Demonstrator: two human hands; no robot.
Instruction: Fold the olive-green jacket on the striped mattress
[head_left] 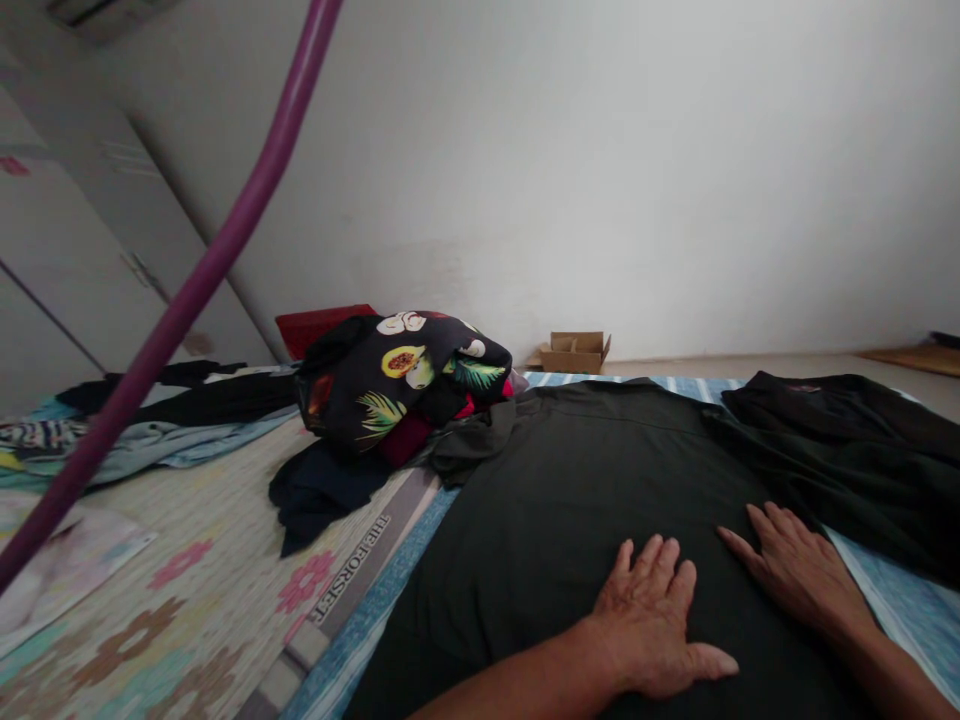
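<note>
A dark grey-green shirt point(585, 480) lies spread out over a blue and white striped sheet point(356, 630). My left hand point(649, 620) rests flat on the shirt, fingers stretched and thumb pointing right. To its right, my right hand point(799, 560) also lies flat on the cloth near the shirt's right side, its fingers spread. Neither hand grips anything. The near end of the shirt runs out of view at the bottom edge.
A heap of clothes with a black fruit-print garment point(420, 370) lies left of the shirt on a flowered mat point(217, 590). A black garment point(862, 440) lies at right. A cardboard box point(575, 353) stands by the wall. A purple bar point(225, 240) crosses the left side.
</note>
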